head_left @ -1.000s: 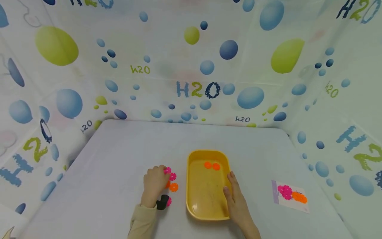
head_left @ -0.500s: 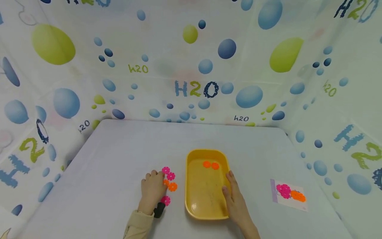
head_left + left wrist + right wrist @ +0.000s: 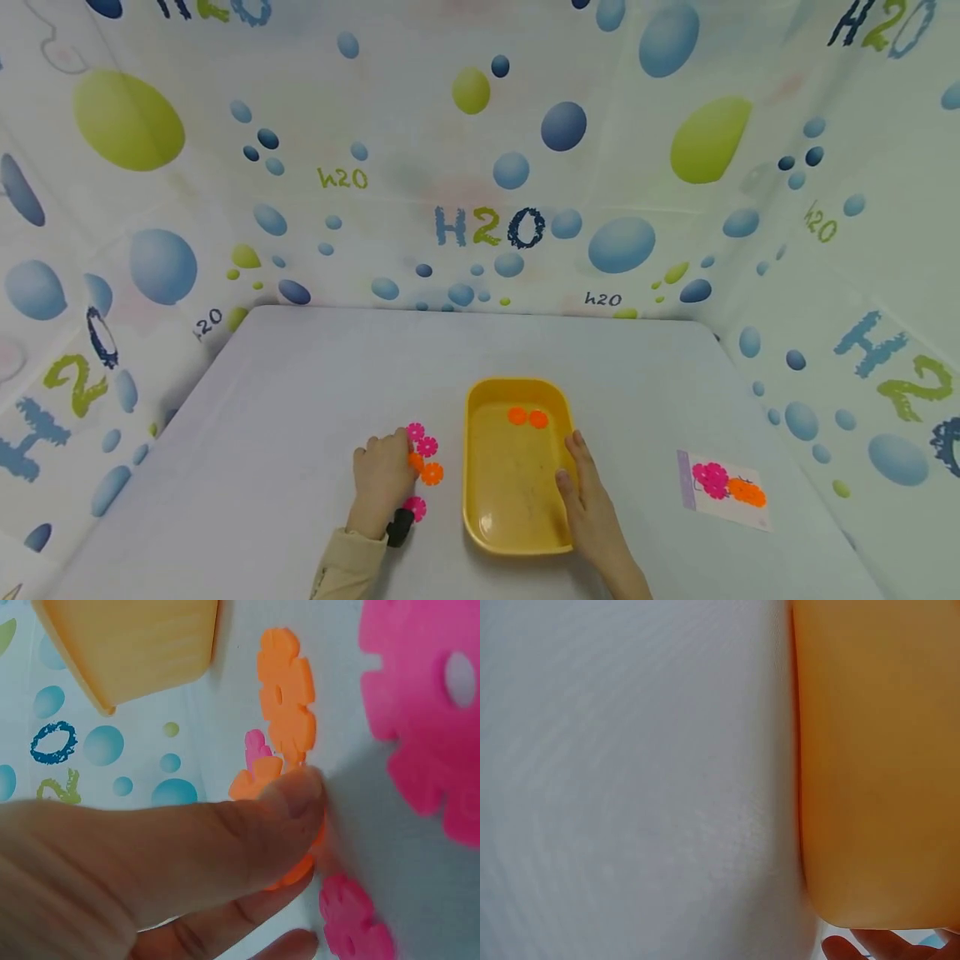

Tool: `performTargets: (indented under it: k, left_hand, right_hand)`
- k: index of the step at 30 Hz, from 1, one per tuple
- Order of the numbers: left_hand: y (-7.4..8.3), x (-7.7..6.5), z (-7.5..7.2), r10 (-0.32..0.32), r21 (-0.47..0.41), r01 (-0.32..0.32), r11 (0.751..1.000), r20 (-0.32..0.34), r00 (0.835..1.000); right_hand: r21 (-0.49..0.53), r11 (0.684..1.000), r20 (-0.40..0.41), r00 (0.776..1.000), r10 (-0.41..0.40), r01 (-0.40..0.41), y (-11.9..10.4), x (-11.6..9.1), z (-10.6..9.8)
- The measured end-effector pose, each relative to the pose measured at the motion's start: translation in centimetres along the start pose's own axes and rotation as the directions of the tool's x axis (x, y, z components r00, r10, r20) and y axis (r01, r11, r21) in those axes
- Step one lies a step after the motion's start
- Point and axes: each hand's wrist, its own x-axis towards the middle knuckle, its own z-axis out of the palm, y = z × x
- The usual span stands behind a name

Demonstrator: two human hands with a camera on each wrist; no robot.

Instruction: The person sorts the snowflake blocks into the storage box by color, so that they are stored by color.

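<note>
In the head view my left hand [image 3: 382, 479] is low over the table, beside a small group of flower-shaped discs. Its thumb and index finger pinch an orange flower disc [image 3: 259, 780], partly hidden by the thumb in the left wrist view. Another orange flower disc [image 3: 432, 473] lies just to the right. Two pink flower discs [image 3: 427, 447] lie beyond the fingers, and one pink disc [image 3: 417, 508] lies near the wrist. My right hand [image 3: 596, 517] rests along the right side of a yellow tray [image 3: 517, 546], fingers extended, thumb at the rim.
Two orange discs [image 3: 528, 417] lie inside the tray's far end. A card [image 3: 727, 492] picturing pink and orange flowers lies at the right on the white table [image 3: 337, 358]. A patterned curtain [image 3: 420, 100] surrounds the table's back and sides. A black band piece [image 3: 401, 528] sits at my left wrist.
Compared with a second ago, my left hand has drawn back slightly toward the left, uncovering more of the pink discs. The right hand stays at the tray. The head view has shifted a little.
</note>
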Motion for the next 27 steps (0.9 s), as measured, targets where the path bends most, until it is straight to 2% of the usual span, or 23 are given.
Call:
performTargets:
  k: [5, 8, 11, 14, 20, 27]
  left_hand:
    - [0.2, 0.1, 0.1, 0.008, -0.034, -0.008, 0.999, -0.023, 1.000]
    - [0.2, 0.6, 0.1, 0.007, -0.061, -0.009, 0.998, -0.031, 0.999]
    - [0.6, 1.3, -0.5, 0.012, -0.112, -0.017, 0.994, -0.040, 0.999]
    - [1.6, 2.1, -1.8, -0.003, -0.189, -0.004, 0.982, -0.035, 0.999]
    - [3.8, 4.0, -4.0, -0.080, -0.307, 0.093, 0.947, 0.054, 0.995]
    - [6.0, 6.1, -5.0, -0.083, -0.372, 0.098, 0.923, 0.057, 0.995]
  right_hand:
    - [0.000, 1.000, 0.002, 1.000, -0.002, 0.002, -0.1, 0.0, 0.0]
    - [-0.002, 1.000, 0.001, 1.000, -0.002, 0.002, -0.1, 0.0, 0.0]
    - [-0.006, 1.000, 0.000, 1.000, 0.002, -0.002, -0.2, 0.0, 0.0]
    - [-0.009, 1.000, -0.001, 1.000, 0.005, -0.005, -0.2, -0.1, -0.1]
    - [-0.002, 1.000, -0.003, 1.000, 0.005, -0.005, -0.1, -0.1, -0.1]
    - [0.006, 1.000, -0.008, 1.000, 0.002, -0.002, -0.1, -0.1, 0.0]
